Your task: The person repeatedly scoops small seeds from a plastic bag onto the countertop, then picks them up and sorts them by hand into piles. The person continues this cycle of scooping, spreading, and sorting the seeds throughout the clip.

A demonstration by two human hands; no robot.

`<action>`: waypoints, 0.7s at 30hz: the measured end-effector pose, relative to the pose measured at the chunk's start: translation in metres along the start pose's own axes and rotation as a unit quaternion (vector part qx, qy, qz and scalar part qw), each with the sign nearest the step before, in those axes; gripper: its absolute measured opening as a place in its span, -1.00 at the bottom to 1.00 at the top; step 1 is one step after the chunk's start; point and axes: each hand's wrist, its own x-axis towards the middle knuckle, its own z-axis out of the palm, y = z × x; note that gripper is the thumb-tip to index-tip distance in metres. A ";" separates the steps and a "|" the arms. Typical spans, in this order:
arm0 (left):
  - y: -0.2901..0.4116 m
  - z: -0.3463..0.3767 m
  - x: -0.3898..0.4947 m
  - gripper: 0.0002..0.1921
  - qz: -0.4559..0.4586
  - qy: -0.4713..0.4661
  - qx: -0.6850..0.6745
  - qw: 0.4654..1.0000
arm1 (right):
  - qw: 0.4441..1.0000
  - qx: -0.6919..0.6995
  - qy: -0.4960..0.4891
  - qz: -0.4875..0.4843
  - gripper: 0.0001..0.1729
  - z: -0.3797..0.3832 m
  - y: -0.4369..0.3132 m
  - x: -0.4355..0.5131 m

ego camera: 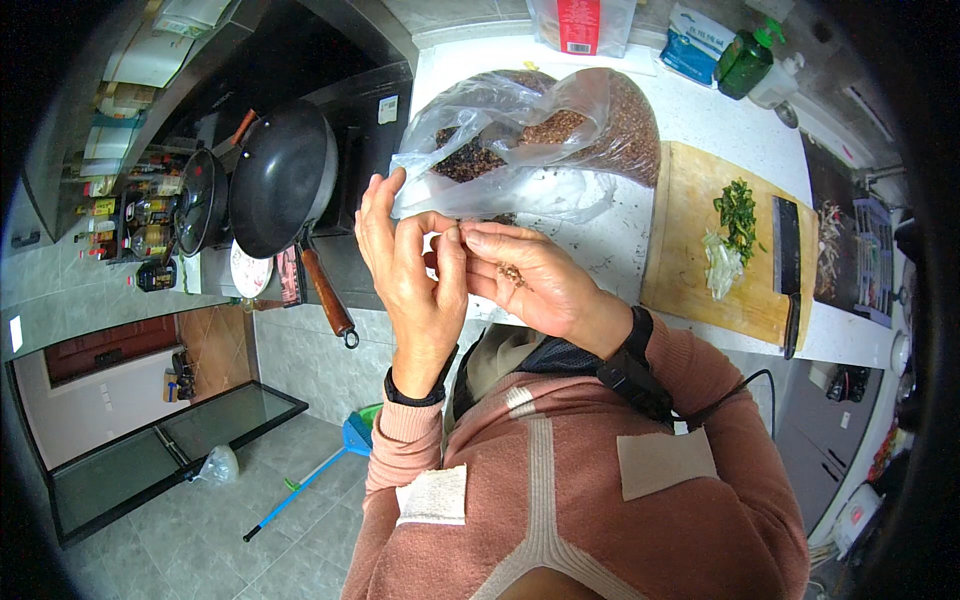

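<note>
Both hands meet over the counter's front edge, in front of a clear plastic bag (487,127) of small reddish-brown dried husks or peppercorns. In the palm of my right hand (536,281) lies a small heap of brown bits (512,274); its thumb and forefinger pinch at the fingertips of my left hand (420,277). My left thumb and forefinger are pinched together, its other fingers spread, near the bag's open edge. What is between the fingertips is too small to tell. Dark crumbs are scattered on the white countertop (592,232).
Right: a wooden cutting board (682,300) with chopped greens (736,217), sliced white vegetable (721,266) and a cleaver (787,247). Left: a black wok (281,180) on the stove, its wooden handle (326,289) pointing towards the front. Behind: a green pump bottle (744,66) and packets.
</note>
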 end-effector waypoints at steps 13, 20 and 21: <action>-0.022 -0.008 -0.019 -0.91 -0.177 0.011 -0.107 0.978 | 0.993 0.055 -0.094 -0.039 -0.53 -0.009 -0.017 -0.002; -0.009 -0.010 -0.020 -0.91 -0.134 0.051 -0.076 0.987 | 0.977 0.176 -0.116 -0.044 -0.17 0.010 -0.023 -0.006; -0.004 -0.012 -0.017 -0.91 -0.100 0.042 -0.068 0.992 | 0.981 0.154 -0.106 -0.045 -0.16 0.013 -0.024 -0.007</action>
